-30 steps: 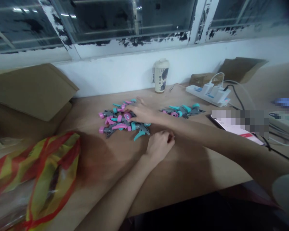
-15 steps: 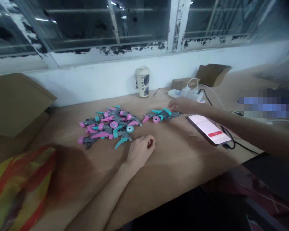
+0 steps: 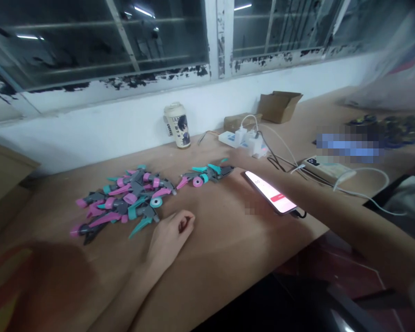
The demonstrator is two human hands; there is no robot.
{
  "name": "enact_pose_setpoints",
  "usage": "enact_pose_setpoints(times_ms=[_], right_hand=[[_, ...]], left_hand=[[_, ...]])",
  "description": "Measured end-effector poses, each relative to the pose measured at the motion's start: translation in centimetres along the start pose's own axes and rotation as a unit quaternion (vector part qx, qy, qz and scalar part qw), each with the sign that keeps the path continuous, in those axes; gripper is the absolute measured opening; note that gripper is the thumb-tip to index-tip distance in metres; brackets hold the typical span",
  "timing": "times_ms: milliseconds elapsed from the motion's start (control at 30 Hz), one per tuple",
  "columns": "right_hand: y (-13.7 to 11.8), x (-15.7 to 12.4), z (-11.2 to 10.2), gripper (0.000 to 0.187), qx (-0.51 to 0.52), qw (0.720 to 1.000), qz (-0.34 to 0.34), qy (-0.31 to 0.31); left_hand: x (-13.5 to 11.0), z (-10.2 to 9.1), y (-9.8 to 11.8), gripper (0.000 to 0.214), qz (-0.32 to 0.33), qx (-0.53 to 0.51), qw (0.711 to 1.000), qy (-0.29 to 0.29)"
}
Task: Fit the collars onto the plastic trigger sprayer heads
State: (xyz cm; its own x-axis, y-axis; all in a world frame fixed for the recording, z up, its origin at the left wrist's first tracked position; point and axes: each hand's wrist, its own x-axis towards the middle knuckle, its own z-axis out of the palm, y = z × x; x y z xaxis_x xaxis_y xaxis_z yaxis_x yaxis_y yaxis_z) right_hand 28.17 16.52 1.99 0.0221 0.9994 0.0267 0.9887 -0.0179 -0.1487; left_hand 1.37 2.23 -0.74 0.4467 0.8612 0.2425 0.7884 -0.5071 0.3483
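Observation:
A heap of pink, teal and grey trigger-sprayer heads [image 3: 124, 203] lies on the wooden table [image 3: 228, 249]. A smaller bunch of the same parts [image 3: 204, 174] lies just to its right. My left hand [image 3: 169, 233] rests on the table in a loose fist below the big heap, with nothing visible in it. My right arm stretches across from the lower right. My right hand [image 3: 238, 160] is at the right end of the small bunch, too blurred to make out its fingers. A lit phone [image 3: 271, 197] lies beside that forearm.
A paper coffee cup [image 3: 177, 125] stands by the wall. A white power strip [image 3: 240, 138] with chargers and cables, a second strip [image 3: 327, 168] and a small open cardboard box [image 3: 278, 106] lie to the right. Cardboard [image 3: 3, 175] sits at the far left.
The view has swung right. My right hand left the big heap and reached to the small bunch, staying near its right end. My left hand kept its loose fist in place.

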Motion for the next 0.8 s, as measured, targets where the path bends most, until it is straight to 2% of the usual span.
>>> enact_pose_setpoints(times_ms=[167, 267, 300, 367, 433, 500, 567, 633, 800], right_hand=[[0.6, -1.9, -2.4, 0.037, 0.018, 0.999, 0.020, 0.043], [0.0, -4.6, -3.7, 0.032, 0.042, 0.996, -0.038, 0.072], [-0.6, -5.7, -3.8, 0.030, 0.065, 0.991, -0.090, 0.078], [-2.0, -7.7, -3.3, 0.036, 0.147, 0.949, -0.273, 0.062], [-3.6, -9.4, -2.1, 0.031, 0.187, 0.905, -0.380, 0.026], [-5.0, -10.5, -0.6, 0.025, 0.211, 0.875, -0.435, 0.001], [-5.9, -11.2, 0.9, 0.026, 0.233, 0.867, -0.441, 0.005], [-6.4, -11.6, 2.1, 0.029, 0.258, 0.870, -0.419, 0.020], [-6.4, -12.3, 3.8, 0.034, 0.310, 0.879, -0.363, 0.012]], left_hand=[[-0.1, -0.3, 0.4, 0.014, -0.014, -0.039, 0.999, 0.034], [-0.2, -0.2, 0.5, 0.016, -0.055, -0.102, 0.991, 0.062], [-0.3, -0.1, 0.6, 0.017, -0.075, -0.137, 0.986, 0.062], [-0.4, 0.2, 0.6, 0.020, -0.110, -0.225, 0.967, 0.056], [-0.5, 0.4, 0.7, 0.024, -0.126, -0.316, 0.939, 0.048], [-0.4, 0.5, 0.8, 0.026, -0.131, -0.383, 0.914, 0.042], [-0.3, 0.4, 0.8, 0.024, -0.134, -0.416, 0.899, 0.027], [-0.2, 0.4, 0.7, 0.020, -0.139, -0.428, 0.893, 0.011], [-0.1, 0.5, 0.0, 0.016, -0.141, -0.418, 0.897, -0.018]])
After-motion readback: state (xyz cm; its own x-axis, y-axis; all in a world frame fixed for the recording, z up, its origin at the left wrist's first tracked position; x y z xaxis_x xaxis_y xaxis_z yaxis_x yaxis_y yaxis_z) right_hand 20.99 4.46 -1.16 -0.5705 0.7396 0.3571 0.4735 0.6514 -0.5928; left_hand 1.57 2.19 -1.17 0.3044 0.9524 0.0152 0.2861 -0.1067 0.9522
